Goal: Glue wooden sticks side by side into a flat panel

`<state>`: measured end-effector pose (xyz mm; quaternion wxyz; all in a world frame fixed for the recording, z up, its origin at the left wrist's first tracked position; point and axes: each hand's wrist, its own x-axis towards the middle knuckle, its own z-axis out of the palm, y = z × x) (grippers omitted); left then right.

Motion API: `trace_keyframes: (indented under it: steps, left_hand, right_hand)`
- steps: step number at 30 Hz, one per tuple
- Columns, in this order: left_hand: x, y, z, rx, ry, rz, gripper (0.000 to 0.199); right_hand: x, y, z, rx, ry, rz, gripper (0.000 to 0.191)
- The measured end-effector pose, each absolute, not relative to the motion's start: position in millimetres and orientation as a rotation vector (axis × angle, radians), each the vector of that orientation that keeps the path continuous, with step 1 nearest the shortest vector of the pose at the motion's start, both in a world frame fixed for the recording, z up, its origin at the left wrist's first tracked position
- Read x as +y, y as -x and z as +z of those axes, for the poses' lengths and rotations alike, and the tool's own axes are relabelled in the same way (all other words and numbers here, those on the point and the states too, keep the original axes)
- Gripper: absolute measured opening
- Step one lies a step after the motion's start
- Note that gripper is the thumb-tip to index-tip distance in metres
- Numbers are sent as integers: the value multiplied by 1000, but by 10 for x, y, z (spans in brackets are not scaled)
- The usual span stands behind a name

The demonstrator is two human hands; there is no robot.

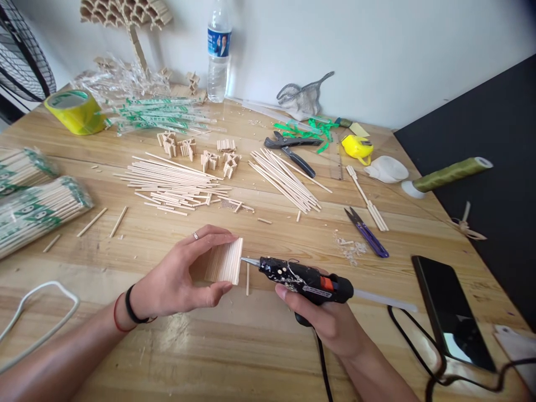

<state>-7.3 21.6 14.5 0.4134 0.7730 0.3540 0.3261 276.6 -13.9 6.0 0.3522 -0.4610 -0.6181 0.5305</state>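
Note:
My left hand (188, 273) is closed on a small panel of wooden sticks (228, 261) set side by side, pinched between thumb and fingers at its top and bottom edges. In my right hand (322, 318) is a black glue gun (305, 279) with an orange switch. Its metal nozzle points left and meets, or nearly meets, the panel's right edge. A clear glue stick (385, 300) sticks out of the gun's back. One short loose stick (248, 279) lies on the table just behind the nozzle tip.
Loose sticks (167, 181), small stick assemblies (209, 161) and pliers (293, 148) lie beyond my hands. Purple snips (367, 231) and a phone (452, 312) are at right. Bagged sticks (42, 212) and yellow tape (75, 111) are left; a bottle (218, 53) stands behind. A black cable (322, 363) trails below the gun.

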Motion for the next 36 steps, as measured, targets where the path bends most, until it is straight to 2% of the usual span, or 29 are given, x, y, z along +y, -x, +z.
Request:
trace_keyframes:
  steps: [13,36]
  left_hand:
    - [219,82,138,869,-1950,828,55]
    - [220,77,142,860,-1961,808,56]
  right_hand:
    - [-155,-2766,40,-1557,1234,1389,18]
    - [-104,-2748,43,-1573,1316,1361,33]
